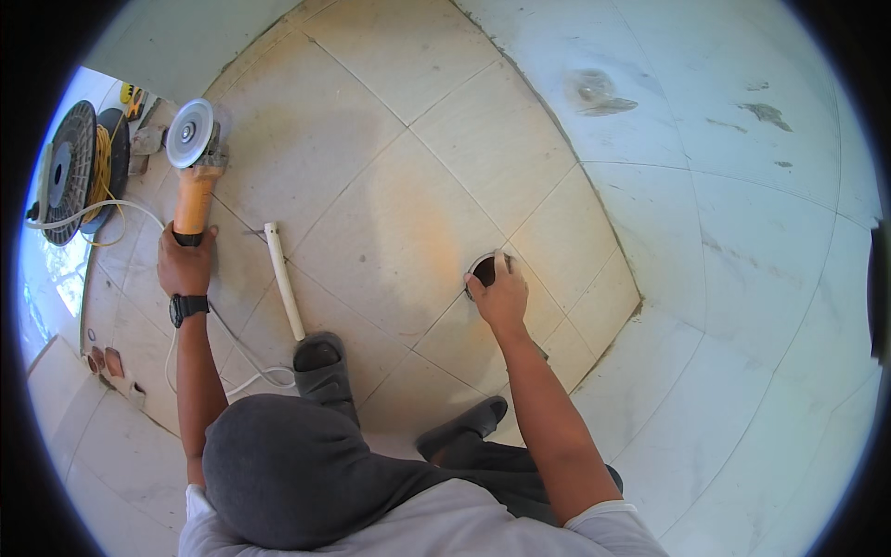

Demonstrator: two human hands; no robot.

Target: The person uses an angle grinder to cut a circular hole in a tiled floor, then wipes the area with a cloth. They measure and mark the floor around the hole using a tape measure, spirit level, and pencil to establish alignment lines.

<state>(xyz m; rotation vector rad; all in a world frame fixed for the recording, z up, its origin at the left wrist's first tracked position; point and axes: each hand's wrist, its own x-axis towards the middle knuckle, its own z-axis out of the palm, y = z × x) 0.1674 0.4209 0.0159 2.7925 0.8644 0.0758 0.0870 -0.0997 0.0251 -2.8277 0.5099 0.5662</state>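
Observation:
My left hand (186,262), with a black watch on its wrist, is wrapped around the rear of an orange angle grinder (192,200). The grinder's disc (189,134) points away from me, its flat side facing up. At the right, my right hand (501,295) is at a round, dark opening in the tiled floor. Its thumb and fingers grip the pale pipe rim (474,268) around that opening. Some of the right fingertips are hidden. I cannot tell whether the disc is turning.
A white rod (284,278) with a thin dark spike lies between my hands. A cable reel (72,174) stands at the far left, with a white cord (243,357) on the floor nearby. Pale walls (733,213) border the beige tiles (371,213). My sandals (325,381) are close.

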